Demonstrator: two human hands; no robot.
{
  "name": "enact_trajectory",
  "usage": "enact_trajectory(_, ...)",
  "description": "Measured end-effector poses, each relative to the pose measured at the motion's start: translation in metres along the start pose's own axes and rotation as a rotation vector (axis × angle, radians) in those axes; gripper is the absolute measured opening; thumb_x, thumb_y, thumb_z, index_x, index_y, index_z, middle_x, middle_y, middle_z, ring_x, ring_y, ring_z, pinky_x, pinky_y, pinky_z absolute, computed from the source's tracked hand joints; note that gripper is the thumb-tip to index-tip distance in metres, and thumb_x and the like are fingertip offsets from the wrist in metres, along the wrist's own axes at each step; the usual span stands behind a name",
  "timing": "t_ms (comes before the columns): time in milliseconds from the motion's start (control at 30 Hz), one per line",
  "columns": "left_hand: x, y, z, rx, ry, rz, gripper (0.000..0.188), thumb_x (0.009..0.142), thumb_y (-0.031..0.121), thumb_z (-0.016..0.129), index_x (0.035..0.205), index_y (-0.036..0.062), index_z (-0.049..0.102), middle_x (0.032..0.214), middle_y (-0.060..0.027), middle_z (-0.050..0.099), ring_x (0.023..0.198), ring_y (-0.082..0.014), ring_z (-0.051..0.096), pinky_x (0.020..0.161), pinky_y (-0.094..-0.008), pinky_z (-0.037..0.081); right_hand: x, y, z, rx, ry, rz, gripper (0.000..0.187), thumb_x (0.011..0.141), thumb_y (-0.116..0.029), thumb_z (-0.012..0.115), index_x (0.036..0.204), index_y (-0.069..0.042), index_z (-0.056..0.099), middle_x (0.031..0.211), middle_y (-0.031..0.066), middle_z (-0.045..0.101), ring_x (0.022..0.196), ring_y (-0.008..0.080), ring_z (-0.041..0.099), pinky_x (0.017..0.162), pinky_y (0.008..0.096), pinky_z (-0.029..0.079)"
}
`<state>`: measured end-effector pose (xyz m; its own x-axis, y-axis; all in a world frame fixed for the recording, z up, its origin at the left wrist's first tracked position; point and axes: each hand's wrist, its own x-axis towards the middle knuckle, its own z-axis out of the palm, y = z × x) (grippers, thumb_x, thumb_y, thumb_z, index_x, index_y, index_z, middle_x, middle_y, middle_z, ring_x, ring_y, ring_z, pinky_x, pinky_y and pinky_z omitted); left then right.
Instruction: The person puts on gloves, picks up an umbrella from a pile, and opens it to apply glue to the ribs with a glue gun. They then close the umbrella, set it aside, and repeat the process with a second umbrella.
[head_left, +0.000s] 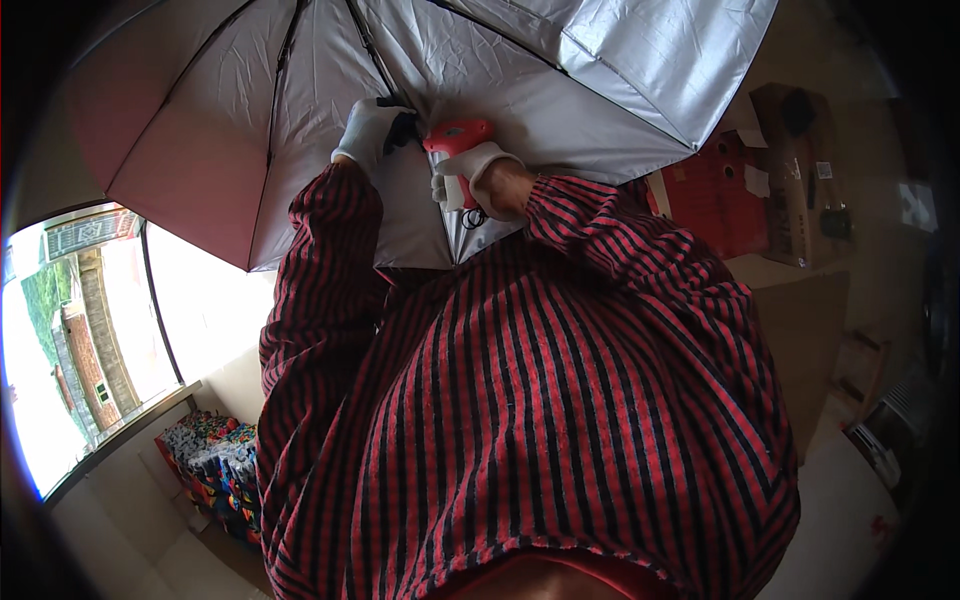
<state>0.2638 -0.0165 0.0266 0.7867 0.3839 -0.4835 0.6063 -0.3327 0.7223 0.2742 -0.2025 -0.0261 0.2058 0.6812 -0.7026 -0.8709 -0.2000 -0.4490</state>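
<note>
An open umbrella [330,70] spreads across the top of the head view, its silver lining and dark ribs facing me. My left hand [372,130], in a white glove that looks dark at the fingers, closes at one of the ribs [370,45]. Exactly how the fingers grip there is hard to see. Just right of it, my right hand [480,170], also gloved in white, is wrapped round a red-and-white handheld device [460,133]. The device's red head lies close against the silver lining. Below the right hand hangs a small dark loop [472,218], perhaps a cord or strap.
To the right, beyond the umbrella's edge, stand a red box [715,195] and a brown cardboard box [800,190]. A bright window [90,330] is at the left. Below it sits a pile of colourful packed items [215,460].
</note>
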Motion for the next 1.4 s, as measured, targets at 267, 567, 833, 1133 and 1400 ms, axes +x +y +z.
enact_trajectory(267, -0.015, 0.011, 0.002, 0.082, 0.082, 0.069, 0.022, 0.084, 0.02, 0.063, 0.079, -0.0012, 0.066, 0.062, -0.0067, 0.063, 0.044, -0.0138, 0.055, 0.038, -0.0285, 0.038, -0.008, -0.01, -0.001, 0.131, -0.13, -0.011, 0.011, 0.083, -0.014, 0.063, 0.08, -0.007, 0.055, 0.059, 0.0017, 0.051, 0.048, 0.0152, 0.048, 0.043, 0.0322, 0.037)
enact_trajectory(567, -0.002, -0.009, -0.186, 0.786, 0.358, -0.09, 0.039, 0.076, 0.027, 0.065, 0.1, -0.0036, 0.063, 0.086, -0.0209, 0.068, 0.076, -0.0335, 0.069, 0.068, -0.0418, 0.054, -0.022, -0.055, 0.006, -0.62, 0.013, -1.061, 0.02, 0.09, -0.019, 0.062, 0.097, 0.0, 0.062, 0.083, 0.0071, 0.067, 0.074, 0.0177, 0.067, 0.065, 0.0318, 0.053)
enact_trajectory(833, -0.051, -0.044, -0.014, 0.673, 0.657, 0.272, 0.057, 0.077, 0.042, 0.069, 0.112, 0.0019, 0.051, 0.113, -0.0232, 0.059, 0.096, -0.0407, 0.062, 0.081, -0.0485, 0.049, -0.024, -0.068, -0.012, -0.073, 0.073, -0.696, 0.024, 0.092, -0.024, 0.063, 0.103, -0.003, 0.064, 0.084, 0.0057, 0.068, 0.073, 0.0155, 0.068, 0.062, 0.0297, 0.054)
enact_trajectory(1133, -0.034, -0.048, 0.033, 0.758, 0.443, 0.222, 0.038, 0.083, 0.031, 0.062, 0.106, 0.0028, 0.049, 0.098, -0.0206, 0.066, 0.088, -0.0415, 0.064, 0.075, -0.0498, 0.05, -0.005, -0.07, -0.017, -0.15, 0.067, -0.657, 0.015, 0.091, -0.019, 0.061, 0.097, -0.005, 0.065, 0.082, 0.007, 0.067, 0.071, 0.0175, 0.065, 0.063, 0.0317, 0.052)
enact_trajectory(1400, 0.01, 0.003, -0.02, 0.41, 0.628, 0.472, 0.035, 0.083, 0.038, 0.062, 0.099, 0.0068, 0.063, 0.09, -0.0201, 0.068, 0.09, -0.039, 0.064, 0.078, -0.047, 0.049, 0.021, -0.088, -0.008, -0.98, 0.329, -0.981, 0.047, 0.081, -0.047, 0.063, 0.102, -0.005, 0.066, 0.09, 0.0174, 0.068, 0.089, 0.031, 0.067, 0.076, 0.0385, 0.05)
